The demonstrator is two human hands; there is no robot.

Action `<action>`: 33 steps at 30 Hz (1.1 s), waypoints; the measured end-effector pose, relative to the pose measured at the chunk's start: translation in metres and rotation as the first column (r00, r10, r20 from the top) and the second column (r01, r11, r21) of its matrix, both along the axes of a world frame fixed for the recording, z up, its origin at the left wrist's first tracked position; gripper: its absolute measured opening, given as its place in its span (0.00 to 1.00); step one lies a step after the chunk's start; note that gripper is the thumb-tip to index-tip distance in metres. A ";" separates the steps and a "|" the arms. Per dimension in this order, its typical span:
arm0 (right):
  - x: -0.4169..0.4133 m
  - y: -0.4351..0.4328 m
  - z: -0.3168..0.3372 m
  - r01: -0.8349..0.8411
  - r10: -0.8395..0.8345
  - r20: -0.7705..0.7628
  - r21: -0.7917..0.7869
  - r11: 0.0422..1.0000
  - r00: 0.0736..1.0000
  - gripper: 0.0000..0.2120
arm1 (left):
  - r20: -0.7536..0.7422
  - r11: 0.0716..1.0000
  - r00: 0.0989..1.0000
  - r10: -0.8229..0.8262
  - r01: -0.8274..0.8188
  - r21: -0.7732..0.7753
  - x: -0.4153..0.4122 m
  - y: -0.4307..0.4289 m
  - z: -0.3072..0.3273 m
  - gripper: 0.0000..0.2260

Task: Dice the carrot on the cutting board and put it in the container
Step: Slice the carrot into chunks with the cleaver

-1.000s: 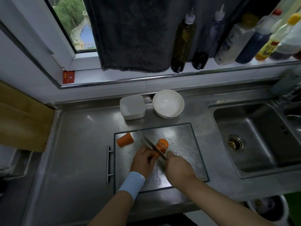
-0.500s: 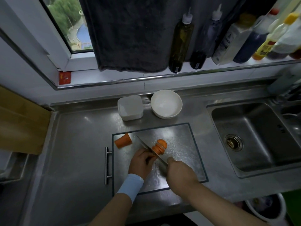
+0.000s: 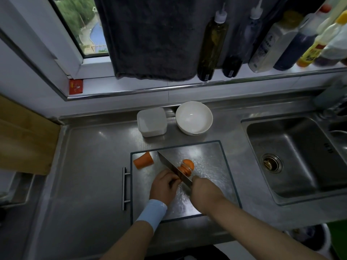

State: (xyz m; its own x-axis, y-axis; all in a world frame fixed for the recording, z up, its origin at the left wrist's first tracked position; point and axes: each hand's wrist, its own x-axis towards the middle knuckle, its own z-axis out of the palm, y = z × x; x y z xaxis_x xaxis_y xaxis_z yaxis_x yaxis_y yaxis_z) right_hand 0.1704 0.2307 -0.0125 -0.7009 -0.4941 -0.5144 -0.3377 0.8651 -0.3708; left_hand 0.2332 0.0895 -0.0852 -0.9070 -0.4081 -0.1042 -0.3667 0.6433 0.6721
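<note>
A steel cutting board [image 3: 212, 156] lies on the counter. On it, my left hand [image 3: 163, 186] holds down a carrot piece, mostly hidden under the fingers. My right hand [image 3: 203, 192] grips the handle of a knife [image 3: 172, 167] whose blade stands across that carrot. Several orange carrot slices [image 3: 187, 167] lean together just right of the blade. A second carrot chunk [image 3: 143, 160] lies at the board's far left corner. The white square container [image 3: 152, 121] stands behind the board.
A white bowl [image 3: 194, 118] sits right of the container. A steel sink [image 3: 300, 162] lies to the right. Bottles [image 3: 212, 42] line the sill under a dark towel [image 3: 150, 38]. A wooden board [image 3: 24, 136] leans at the left. A bar handle [image 3: 124, 188] lies beside the board.
The knife has shifted slightly left along the carrot under my left hand, and the slices right of the blade have grown. The view has tilted a little.
</note>
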 end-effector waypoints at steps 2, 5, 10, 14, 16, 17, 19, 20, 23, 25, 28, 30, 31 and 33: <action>0.001 0.000 -0.004 0.005 -0.005 -0.008 -0.004 1.000 1.000 0.08 | 0.000 1.000 1.000 0.007 -0.007 0.001 0.000 0.001 0.000 0.02; 0.003 -0.002 -0.011 0.012 -0.013 -0.023 -0.023 1.000 1.000 0.07 | 0.004 1.000 1.000 0.010 -0.010 -0.004 0.000 0.001 0.001 0.02; 0.007 -0.006 -0.020 0.010 -0.012 -0.030 -0.052 0.999 0.999 0.08 | -0.016 1.000 1.000 0.024 -0.023 0.006 0.002 0.001 0.002 0.02; 0.007 0.004 -0.020 0.016 -0.018 -0.029 -0.065 0.998 0.999 0.06 | -0.031 1.000 0.999 0.009 -0.009 0.003 0.002 0.000 0.003 0.02; 0.010 0.015 -0.019 0.008 -0.009 -0.033 -0.045 0.999 0.999 0.04 | -0.046 1.000 0.999 0.013 -0.013 0.004 0.002 0.000 0.001 0.02; 0.012 0.019 -0.018 0.003 -0.004 -0.034 -0.037 0.999 0.999 0.04 | -0.050 1.000 0.999 0.018 -0.018 0.006 0.003 0.000 0.000 0.02; 0.013 0.024 -0.017 0.000 -0.002 -0.035 -0.036 0.999 0.999 0.04 | -0.057 1.000 0.998 0.023 -0.022 0.009 0.003 0.001 0.000 0.02; 0.012 0.023 -0.016 0.001 -0.003 -0.036 -0.041 0.999 0.999 0.04 | -0.058 1.000 0.998 0.026 -0.026 0.012 0.004 0.002 0.001 0.03; 0.009 0.014 -0.016 0.005 -0.007 -0.044 -0.040 0.999 0.999 0.01 | -0.058 1.000 0.998 0.015 -0.014 0.019 0.006 0.002 0.003 0.04; 0.007 0.008 -0.015 0.014 -0.016 -0.045 -0.045 0.999 0.999 0.02 | -0.056 1.000 0.998 -0.015 0.015 0.013 0.007 0.001 0.004 0.04; 0.006 0.003 -0.012 0.015 -0.016 -0.041 -0.043 0.999 0.999 0.04 | -0.047 1.000 0.999 -0.011 0.013 0.023 0.007 0.000 0.005 0.04; 0.006 0.003 -0.010 0.015 -0.017 -0.039 -0.034 0.999 0.999 0.05 | -0.036 1.000 0.999 -0.009 0.010 0.017 0.006 0.001 0.006 0.04; 0.006 0.002 -0.008 0.014 -0.015 -0.039 -0.028 0.999 0.999 0.06 | -0.029 1.000 1.000 -0.010 0.010 0.011 0.006 0.001 0.006 0.04; 0.006 0.001 -0.004 0.001 -0.002 -0.044 -0.009 1.000 0.999 0.07 | -0.012 1.000 1.000 -0.011 0.011 0.009 0.005 0.000 0.007 0.04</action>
